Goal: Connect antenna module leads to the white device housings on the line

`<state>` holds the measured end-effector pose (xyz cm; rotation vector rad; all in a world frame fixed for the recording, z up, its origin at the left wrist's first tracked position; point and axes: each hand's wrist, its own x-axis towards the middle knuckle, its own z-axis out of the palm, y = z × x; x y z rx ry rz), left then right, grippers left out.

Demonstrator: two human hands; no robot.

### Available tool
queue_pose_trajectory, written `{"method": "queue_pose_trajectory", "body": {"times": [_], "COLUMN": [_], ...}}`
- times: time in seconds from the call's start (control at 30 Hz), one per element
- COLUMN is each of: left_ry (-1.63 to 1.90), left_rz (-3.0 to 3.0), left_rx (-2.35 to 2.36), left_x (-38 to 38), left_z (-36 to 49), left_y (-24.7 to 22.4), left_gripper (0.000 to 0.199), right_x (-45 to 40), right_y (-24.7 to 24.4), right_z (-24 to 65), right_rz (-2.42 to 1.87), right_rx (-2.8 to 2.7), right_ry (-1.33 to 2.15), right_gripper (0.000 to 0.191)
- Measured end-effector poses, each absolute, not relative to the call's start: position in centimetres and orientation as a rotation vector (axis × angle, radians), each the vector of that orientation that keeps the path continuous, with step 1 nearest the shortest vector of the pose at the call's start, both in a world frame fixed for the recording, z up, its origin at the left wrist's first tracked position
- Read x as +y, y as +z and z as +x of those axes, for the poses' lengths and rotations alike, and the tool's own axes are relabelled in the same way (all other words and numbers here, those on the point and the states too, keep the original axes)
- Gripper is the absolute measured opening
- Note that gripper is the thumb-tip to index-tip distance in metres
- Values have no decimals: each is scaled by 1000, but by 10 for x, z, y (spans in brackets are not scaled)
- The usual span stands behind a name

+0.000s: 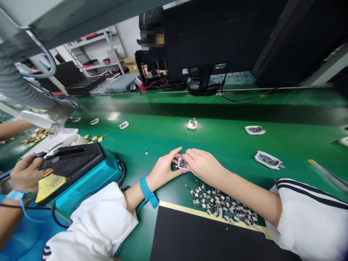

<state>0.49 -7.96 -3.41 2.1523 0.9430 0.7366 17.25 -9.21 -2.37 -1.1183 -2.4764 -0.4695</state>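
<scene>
Between my two hands is a small white plastic housing with a circuit board inside, held just above the green bench. My left hand, with a teal wrist strap, grips its left side between thumb and fingers. From the right, my right hand closes over the housing; its fingertips are partly hidden. Below my right forearm lies a loose pile of small metallic parts with short leads. One similar small part lies alone to the left of my hands.
Similar white housings sit spaced along the green bench. A black mat lies in front. At left stand a teal soldering station and a co-worker's hand with a tool. Tweezers are at right, a monitor behind.
</scene>
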Motion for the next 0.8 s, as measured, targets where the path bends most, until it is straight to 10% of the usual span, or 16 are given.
{"method": "queue_pose_trajectory", "body": {"times": [0.57, 0.8], "left_ry": [760, 838], "left_rz": [2116, 2324], "left_rx": [1027, 1093], "left_x": [-83, -84], "left_z": [5, 5], "left_y": [-30, -32], "left_gripper": [60, 54], "right_x": [-88, -96], "right_y": [-33, -21], "right_z": [178, 172], "right_rz": [-986, -1195], "right_rx": [-2352, -2358], "right_ry": [31, -318], "right_gripper": [13, 14]}}
